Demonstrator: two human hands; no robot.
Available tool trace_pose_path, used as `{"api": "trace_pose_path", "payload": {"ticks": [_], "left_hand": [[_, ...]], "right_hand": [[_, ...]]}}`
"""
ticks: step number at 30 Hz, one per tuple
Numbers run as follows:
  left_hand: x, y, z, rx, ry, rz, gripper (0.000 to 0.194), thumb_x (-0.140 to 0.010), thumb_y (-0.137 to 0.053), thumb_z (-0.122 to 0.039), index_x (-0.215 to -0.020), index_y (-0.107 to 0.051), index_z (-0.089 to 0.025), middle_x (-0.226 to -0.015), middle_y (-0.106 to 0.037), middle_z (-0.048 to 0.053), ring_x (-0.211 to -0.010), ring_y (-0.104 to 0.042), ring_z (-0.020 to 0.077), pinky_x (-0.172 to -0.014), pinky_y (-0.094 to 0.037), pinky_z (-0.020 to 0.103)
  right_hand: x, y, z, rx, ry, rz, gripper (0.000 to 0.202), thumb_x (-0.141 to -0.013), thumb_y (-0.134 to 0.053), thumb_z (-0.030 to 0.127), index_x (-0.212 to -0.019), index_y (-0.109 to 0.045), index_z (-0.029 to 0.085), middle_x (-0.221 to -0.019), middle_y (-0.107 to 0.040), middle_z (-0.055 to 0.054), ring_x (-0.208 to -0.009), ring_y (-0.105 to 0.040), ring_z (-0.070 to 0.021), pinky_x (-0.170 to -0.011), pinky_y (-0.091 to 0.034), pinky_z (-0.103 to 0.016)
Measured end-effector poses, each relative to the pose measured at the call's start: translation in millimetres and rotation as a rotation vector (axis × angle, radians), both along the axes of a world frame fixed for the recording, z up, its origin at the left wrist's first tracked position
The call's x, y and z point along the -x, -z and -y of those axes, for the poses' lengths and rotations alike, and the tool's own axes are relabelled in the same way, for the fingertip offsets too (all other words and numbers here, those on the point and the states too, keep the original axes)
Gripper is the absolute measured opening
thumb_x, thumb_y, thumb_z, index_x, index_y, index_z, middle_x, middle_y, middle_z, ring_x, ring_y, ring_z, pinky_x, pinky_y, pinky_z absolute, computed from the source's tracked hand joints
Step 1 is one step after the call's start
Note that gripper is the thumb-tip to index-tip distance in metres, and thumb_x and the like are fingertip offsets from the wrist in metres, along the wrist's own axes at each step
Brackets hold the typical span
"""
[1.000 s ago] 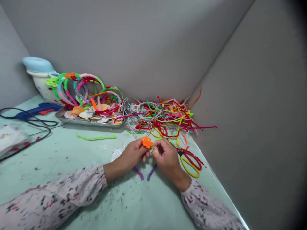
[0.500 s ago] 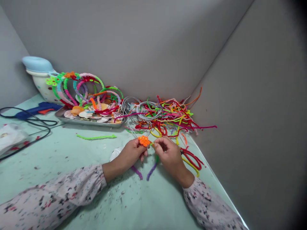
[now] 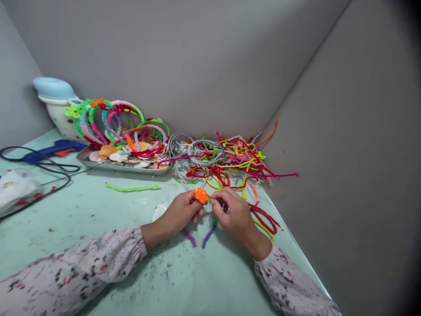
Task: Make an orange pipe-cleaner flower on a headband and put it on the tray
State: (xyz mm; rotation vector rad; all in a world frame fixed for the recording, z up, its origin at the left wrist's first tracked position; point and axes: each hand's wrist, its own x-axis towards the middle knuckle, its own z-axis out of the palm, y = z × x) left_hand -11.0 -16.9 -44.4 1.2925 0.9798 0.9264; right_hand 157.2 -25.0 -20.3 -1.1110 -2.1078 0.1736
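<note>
Grey partition walls close in a pale green counter [image 3: 82, 215] speckled with small clippings. Near its middle the left hand [image 3: 179, 213] pinches a small orange flower [image 3: 201, 195] of fuzzy craft wire between thumb and fingertips, and the right hand [image 3: 235, 215] meets it from the other side, its fingers pressed together on the wire just beside the flower. Purple wire ends [image 3: 199, 237] trail down from between the two hands onto the counter.

By the look of it, the flower is already formed and the step in hand is fixing or twisting its stem. A next move would call for a firm hold by the left grip while the right turns the wire tight, with care not to crush the petals. The flower sits at the very tips of both grips, above the counter and not resting on it.

Just right of the right hand lie scissors [image 3: 265, 219] with red and yellow handles. Behind is a loose heap of coloured wires [image 3: 230, 160], and left of it a metal tray [image 3: 125, 167] with wrapped hoops [image 3: 108, 120] and shells. A green wire [image 3: 133, 188] lies alone, a blue glue gun [image 3: 49, 151] further left.
</note>
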Motion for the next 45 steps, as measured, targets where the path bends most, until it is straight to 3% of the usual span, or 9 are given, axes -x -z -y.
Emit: {"api": "trace_pose_path", "payload": {"ticks": [7, 14, 24, 35, 39, 45], "left_hand": [[-0.8, 0.8, 2.9, -0.06, 0.003, -0.044, 0.012, -0.08, -0.049, -0.027, -0.077, -0.051, -0.016, -0.059, -0.054, -0.005, -0.042, -0.043, 0.0063, -0.043, -0.032, 0.019], [-0.6, 2.4, 3.4, -0.093, 0.001, -0.11, 0.007, -0.077, -0.046, -0.021, -0.072, -0.05, -0.018, -0.059, -0.054, -0.005, -0.043, -0.043, 0.0071, -0.044, -0.032, 0.019], [-0.7, 2.7, 3.9, -0.112, -0.001, -0.086, 0.007, -0.079, -0.046, -0.024, -0.076, -0.049, -0.018, -0.06, -0.054, -0.005, -0.044, -0.044, 0.0078, -0.044, -0.034, 0.02], [-0.5, -1.4, 5.0, -0.07, -0.023, -0.014, 0.011, -0.08, -0.049, -0.027, -0.076, -0.048, -0.018, -0.059, -0.053, -0.006, -0.042, -0.043, 0.0068, -0.043, -0.033, 0.019], [-1.2, -0.3, 4.7, -0.063, 0.025, 0.019, 0.012, -0.081, -0.05, -0.028, -0.077, -0.049, -0.017, -0.062, -0.056, -0.004, -0.043, -0.045, 0.0065, -0.045, -0.035, 0.019], [-0.4, -1.1, 6.6, -0.13, 0.067, -0.009, 0.01, -0.08, -0.047, -0.023, -0.075, -0.051, -0.016, -0.061, -0.054, -0.004, -0.046, -0.046, 0.007, -0.047, -0.036, 0.019]], "right_hand": [[-4.4, 0.5, 2.1, -0.116, 0.029, 0.347, 0.013, -0.087, -0.049, 0.018, -0.091, -0.061, 0.018, -0.085, -0.061, -0.006, -0.076, -0.058, -0.0164, -0.061, -0.041, -0.026], [-6.8, -0.3, 0.0, -0.266, -0.013, 0.532, 0.012, -0.085, -0.049, 0.015, -0.08, -0.06, 0.018, -0.074, -0.058, -0.004, -0.064, -0.054, -0.0156, -0.055, -0.035, -0.028], [2.0, 8.3, -0.9, -0.119, 0.055, 0.173, 0.012, -0.078, -0.049, 0.011, -0.077, -0.059, 0.018, -0.073, -0.059, -0.003, -0.069, -0.056, -0.0153, -0.064, -0.043, -0.025], [-1.6, 1.6, -4.4, 0.085, 0.168, -0.21, 0.008, -0.075, -0.051, 0.014, -0.073, -0.058, 0.019, -0.066, -0.056, 0.001, -0.058, -0.052, -0.0121, -0.055, -0.042, -0.023], [0.3, -4.7, 0.2, 0.132, 0.075, -0.232, 0.008, -0.078, -0.052, 0.015, -0.074, -0.059, 0.019, -0.069, -0.058, 0.001, -0.059, -0.052, -0.0117, -0.056, -0.042, -0.023], [9.8, -13.8, 12.8, 0.046, -0.02, -0.144, 0.011, -0.079, -0.053, 0.013, -0.077, -0.061, 0.019, -0.073, -0.059, -0.001, -0.063, -0.053, -0.0119, -0.059, -0.043, -0.023]]}}
